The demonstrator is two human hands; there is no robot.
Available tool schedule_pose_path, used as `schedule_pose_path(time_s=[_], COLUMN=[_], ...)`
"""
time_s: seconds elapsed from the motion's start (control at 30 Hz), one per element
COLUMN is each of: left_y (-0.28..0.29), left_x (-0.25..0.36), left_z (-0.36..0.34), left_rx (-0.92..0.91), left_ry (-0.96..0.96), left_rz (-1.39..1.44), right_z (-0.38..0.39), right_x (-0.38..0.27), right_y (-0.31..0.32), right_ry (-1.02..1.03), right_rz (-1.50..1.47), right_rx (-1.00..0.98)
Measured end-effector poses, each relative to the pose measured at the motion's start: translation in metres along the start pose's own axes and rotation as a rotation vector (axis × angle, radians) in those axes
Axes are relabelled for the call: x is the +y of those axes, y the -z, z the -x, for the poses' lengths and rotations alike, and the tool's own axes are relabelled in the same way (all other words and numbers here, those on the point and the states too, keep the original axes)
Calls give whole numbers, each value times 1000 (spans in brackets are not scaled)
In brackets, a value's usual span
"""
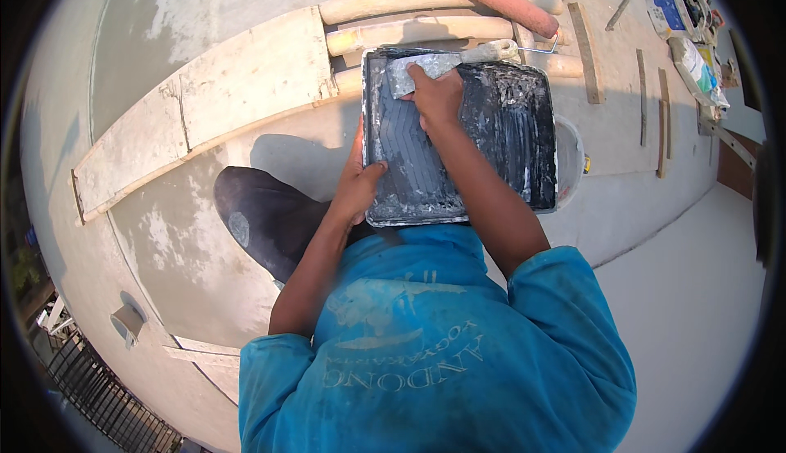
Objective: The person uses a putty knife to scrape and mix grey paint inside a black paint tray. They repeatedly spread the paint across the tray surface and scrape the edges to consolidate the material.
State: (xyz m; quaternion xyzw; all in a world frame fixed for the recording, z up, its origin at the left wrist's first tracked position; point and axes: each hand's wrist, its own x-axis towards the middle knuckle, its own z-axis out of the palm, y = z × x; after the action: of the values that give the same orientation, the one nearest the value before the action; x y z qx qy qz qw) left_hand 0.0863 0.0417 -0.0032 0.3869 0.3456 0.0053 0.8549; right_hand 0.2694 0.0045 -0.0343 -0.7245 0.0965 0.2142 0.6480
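Note:
A black paint tray (508, 146), crusted with white and grey paint, is tilted up in front of my torso. My left hand (360, 187) grips its left rim, the thumb over the inner face. Across the tray's upper left, my right hand (436, 95) closes on a flat, paint-covered scraper (403, 79), with fingertips on the blade. A spattered pale handle (490, 52) runs right from the blade along the top rim. Beyond the rim rests a pink paint roller (509, 5); its wire frame meets the handle's end, and I cannot tell whether they join.
Pale round poles (393, 1) and plywood panels (254, 72) lie ahead and left. A translucent bucket (569, 154) stands partly behind the tray. Wooden strips (585, 52) and bags (696, 68) lie to the right. A small container (127, 320) sits lower left, near a dark railing (102, 396).

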Motion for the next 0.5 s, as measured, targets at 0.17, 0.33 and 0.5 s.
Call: schedule_pose_path(time_s=[0.17,0.33,0.5], left_y=[1,-4,-2], left_x=[-1,2,-1], left_z=[0,1,1], left_rx=[15,36,15], left_ry=[11,-33,-53], left_rz=[-29,-105,-92], right_z=[0,-3,4], right_x=[-7,3,-3], right_y=[-10,3,-15], right_ry=[12,-26,-73], right_rz=[58,-63,-19], right_rx=[-64,-13,23])
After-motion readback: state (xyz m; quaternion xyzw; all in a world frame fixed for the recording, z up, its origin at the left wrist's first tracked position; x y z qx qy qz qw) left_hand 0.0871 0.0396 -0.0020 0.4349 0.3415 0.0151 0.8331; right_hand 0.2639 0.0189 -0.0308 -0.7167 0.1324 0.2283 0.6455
